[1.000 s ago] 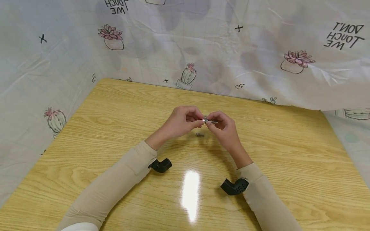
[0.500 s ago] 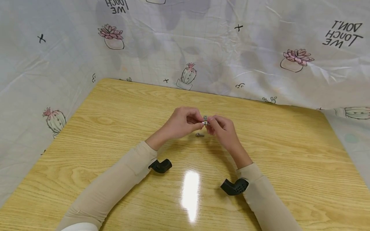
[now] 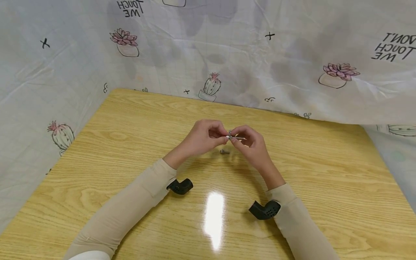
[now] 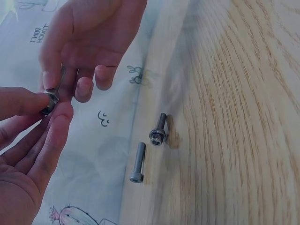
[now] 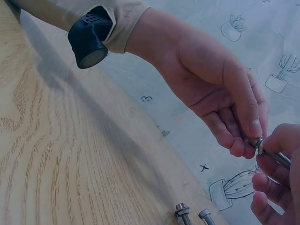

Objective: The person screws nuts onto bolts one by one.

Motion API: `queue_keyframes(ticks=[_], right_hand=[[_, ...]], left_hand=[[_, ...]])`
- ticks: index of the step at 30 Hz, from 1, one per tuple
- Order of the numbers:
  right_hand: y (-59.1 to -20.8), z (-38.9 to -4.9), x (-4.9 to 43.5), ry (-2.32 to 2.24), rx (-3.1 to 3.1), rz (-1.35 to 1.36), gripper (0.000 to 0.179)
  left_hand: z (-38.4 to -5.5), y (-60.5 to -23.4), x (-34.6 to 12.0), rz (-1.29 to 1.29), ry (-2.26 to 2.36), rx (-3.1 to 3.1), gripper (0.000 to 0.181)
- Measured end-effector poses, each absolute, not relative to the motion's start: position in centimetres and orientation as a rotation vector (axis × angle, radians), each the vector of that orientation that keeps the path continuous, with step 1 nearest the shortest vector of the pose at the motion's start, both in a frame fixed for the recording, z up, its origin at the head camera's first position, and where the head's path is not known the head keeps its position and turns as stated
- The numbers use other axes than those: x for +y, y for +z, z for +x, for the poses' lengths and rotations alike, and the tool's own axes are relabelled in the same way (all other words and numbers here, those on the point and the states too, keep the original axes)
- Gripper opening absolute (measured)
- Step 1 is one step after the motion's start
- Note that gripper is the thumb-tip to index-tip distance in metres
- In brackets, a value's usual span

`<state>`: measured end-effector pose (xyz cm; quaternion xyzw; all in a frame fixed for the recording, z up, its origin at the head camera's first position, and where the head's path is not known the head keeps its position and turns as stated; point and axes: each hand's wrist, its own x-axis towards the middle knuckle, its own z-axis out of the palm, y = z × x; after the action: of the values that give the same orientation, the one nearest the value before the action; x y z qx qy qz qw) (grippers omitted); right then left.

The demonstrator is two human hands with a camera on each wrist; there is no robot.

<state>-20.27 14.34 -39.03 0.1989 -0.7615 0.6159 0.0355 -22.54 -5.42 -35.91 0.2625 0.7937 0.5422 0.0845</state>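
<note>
In the head view my left hand [image 3: 209,136] pinches the head end of a metal bolt [image 3: 238,138] above the table, its shaft pointing right. My right hand [image 3: 251,144] comes from the other side, thumb and forefinger on a small nut [image 5: 260,146] around that shaft. Fingertips partly hide the nut and the bolt head. On the table below lies a bolt with a nut or washer on it [image 4: 158,135]. Close beside it is a plain socket-head bolt [image 4: 138,164]. The left wrist view shows both apart from the hands.
A wood-grain table [image 3: 136,119] stands beneath the hands. Behind it and at the left hangs a pale sheet [image 3: 240,54] printed with cacti. Black wrist-camera housings [image 3: 180,186] stick out from both sleeves.
My right fingers closed together over the nut, then spread again, leaving the bolt's shaft visible between them. The left hand stays nearly still. The bolt visible on the table has not moved.
</note>
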Motion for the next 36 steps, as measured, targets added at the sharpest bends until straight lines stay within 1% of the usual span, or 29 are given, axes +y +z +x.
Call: queue_keyframes(ticks=[9,16,18,22,28,36], right_hand=[[-39.34,-20.65,14.95,1.904,-2.372,0.576,0.014],[-39.24,-20.84,14.88,1.807,-2.481,0.480,0.033],[-39.21,-20.86,14.89,1.816,-2.473,0.477,0.031],[-39.19,-20.83,15.00,1.856,-2.410,0.542,0.017],[-39.31,-20.90,15.05,1.876,-2.370,0.611,0.015],[-39.30,-20.85,15.11,1.883,-2.394,0.576,0.015]], left_hand=[[-22.65,-35.67,-4.78,0.783,1.616,2.368,0.003],[-22.66,-35.63,-4.66,0.792,1.602,2.377,0.003],[-22.70,-35.63,-4.64,0.785,1.603,2.378,0.003],[-22.76,-35.58,-4.61,0.771,1.601,2.382,0.004],[-22.73,-35.41,-4.55,0.752,1.608,2.381,0.004],[-22.54,-35.34,-4.47,0.779,1.600,2.387,0.004]])
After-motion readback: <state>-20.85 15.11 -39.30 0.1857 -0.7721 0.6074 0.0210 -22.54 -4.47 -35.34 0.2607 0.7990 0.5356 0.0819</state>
